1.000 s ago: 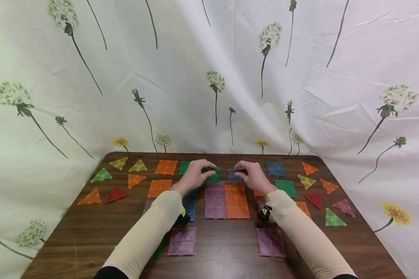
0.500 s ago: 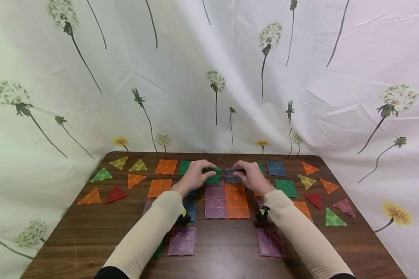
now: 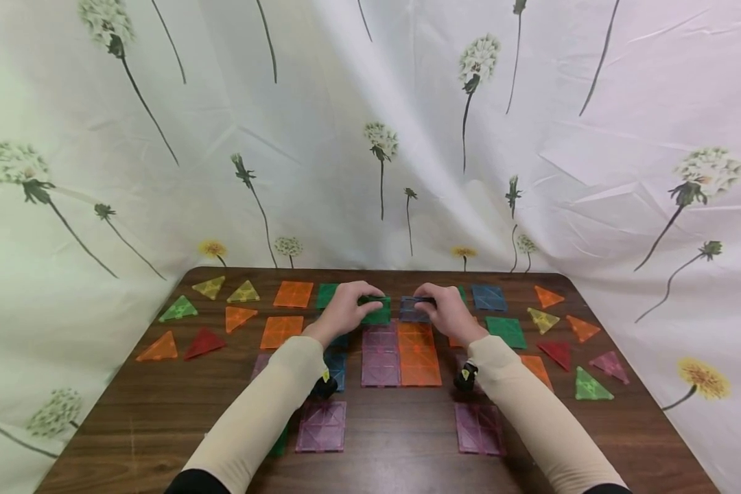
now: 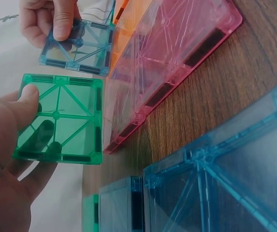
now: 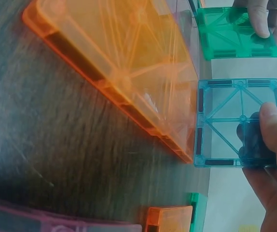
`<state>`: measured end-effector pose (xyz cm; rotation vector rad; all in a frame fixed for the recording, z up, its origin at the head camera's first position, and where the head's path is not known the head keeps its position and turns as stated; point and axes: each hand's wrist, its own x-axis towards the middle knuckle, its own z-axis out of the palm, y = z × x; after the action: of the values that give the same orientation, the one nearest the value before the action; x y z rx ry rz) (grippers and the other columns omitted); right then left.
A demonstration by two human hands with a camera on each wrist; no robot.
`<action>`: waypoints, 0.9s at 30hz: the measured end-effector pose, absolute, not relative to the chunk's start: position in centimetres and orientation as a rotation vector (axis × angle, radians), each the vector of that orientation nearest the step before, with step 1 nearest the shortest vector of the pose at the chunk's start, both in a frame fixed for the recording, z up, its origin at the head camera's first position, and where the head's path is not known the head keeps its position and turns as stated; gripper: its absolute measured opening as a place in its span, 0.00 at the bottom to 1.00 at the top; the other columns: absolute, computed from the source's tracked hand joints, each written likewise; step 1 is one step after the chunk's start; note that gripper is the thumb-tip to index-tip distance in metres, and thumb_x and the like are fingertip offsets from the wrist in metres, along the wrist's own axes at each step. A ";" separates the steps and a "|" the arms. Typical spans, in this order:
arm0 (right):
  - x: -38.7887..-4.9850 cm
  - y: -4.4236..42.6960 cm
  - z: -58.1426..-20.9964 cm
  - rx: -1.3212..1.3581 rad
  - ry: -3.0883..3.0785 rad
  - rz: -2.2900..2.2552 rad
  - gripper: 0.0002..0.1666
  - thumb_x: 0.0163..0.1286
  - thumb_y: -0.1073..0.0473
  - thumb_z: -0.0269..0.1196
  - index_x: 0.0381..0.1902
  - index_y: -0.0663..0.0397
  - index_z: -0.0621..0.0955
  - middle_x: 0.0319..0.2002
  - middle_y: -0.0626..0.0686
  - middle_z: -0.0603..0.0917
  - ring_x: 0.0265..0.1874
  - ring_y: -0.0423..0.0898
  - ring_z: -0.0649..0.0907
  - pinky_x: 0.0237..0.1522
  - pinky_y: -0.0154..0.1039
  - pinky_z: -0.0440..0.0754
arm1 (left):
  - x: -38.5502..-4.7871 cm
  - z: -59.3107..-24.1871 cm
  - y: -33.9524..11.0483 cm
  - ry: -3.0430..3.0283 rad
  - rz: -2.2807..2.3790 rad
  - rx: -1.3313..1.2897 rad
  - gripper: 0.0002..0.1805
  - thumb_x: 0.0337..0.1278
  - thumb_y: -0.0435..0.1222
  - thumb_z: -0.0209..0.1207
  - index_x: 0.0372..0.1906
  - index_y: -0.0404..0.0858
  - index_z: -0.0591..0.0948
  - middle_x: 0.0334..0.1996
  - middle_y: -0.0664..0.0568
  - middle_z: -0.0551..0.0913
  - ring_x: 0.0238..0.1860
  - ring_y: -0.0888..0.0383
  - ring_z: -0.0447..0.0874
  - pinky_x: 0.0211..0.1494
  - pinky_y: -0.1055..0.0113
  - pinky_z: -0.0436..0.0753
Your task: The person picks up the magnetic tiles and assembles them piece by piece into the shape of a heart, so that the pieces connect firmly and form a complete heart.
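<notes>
My left hand [image 3: 346,309] pinches a green square magnetic tile [image 4: 71,116], thumb on one face and fingers behind it. My right hand [image 3: 449,312] holds a blue square magnetic tile [image 5: 225,119] the same way. Both tiles stand upright, side by side with a small gap, at the far edge of a flat block. That block has purple square tiles [image 3: 380,357] on the left and orange square tiles [image 3: 418,357] on the right. In the left wrist view the green tile's lower edge is close to the purple tiles; whether it touches them I cannot tell.
Loose square tiles lie on both sides, partly under my arms, including a near-left purple tile [image 3: 322,427], a near-right purple tile [image 3: 479,429] and a green tile [image 3: 505,333]. Triangular tiles, such as a red one [image 3: 204,342], lie farther out. A dandelion-print cloth [image 3: 321,158] hangs behind the wooden table [image 3: 401,453].
The blue tile in my right hand shifts slightly left, then slightly back right. My left hand keeps the green tile in place.
</notes>
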<state>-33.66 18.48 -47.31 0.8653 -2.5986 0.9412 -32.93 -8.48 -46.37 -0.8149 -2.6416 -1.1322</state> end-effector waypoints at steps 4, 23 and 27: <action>-33.6 18.3 -47.4 0.891 -2.578 0.915 0.06 0.76 0.62 0.67 0.48 0.52 0.85 0.40 0.52 0.90 0.30 0.42 0.87 0.36 0.42 0.88 | -32.9 -46.3 -8.3 -2.654 -1.142 -0.816 0.12 0.69 0.35 0.67 0.54 0.42 0.90 0.52 0.48 0.89 0.55 0.48 0.86 0.61 0.49 0.84; -33.8 18.3 -47.3 0.890 -2.602 0.972 0.07 0.76 0.64 0.66 0.49 0.53 0.85 0.42 0.53 0.90 0.29 0.48 0.88 0.35 0.41 0.86 | -33.5 -46.4 -7.7 -2.656 -1.110 -0.805 0.11 0.70 0.35 0.67 0.53 0.41 0.90 0.51 0.49 0.89 0.54 0.49 0.86 0.60 0.51 0.84; -33.8 18.3 -47.3 0.874 -2.617 0.975 0.06 0.76 0.63 0.66 0.48 0.52 0.85 0.40 0.52 0.90 0.25 0.42 0.83 0.31 0.38 0.84 | -33.5 -46.5 -7.1 -2.670 -1.101 -0.811 0.11 0.70 0.35 0.67 0.52 0.41 0.90 0.50 0.49 0.89 0.54 0.47 0.86 0.60 0.50 0.84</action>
<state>-33.80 18.30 -47.30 0.8743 -2.6168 0.9751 -33.51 -7.14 -46.48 -0.8109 -2.6700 -1.1013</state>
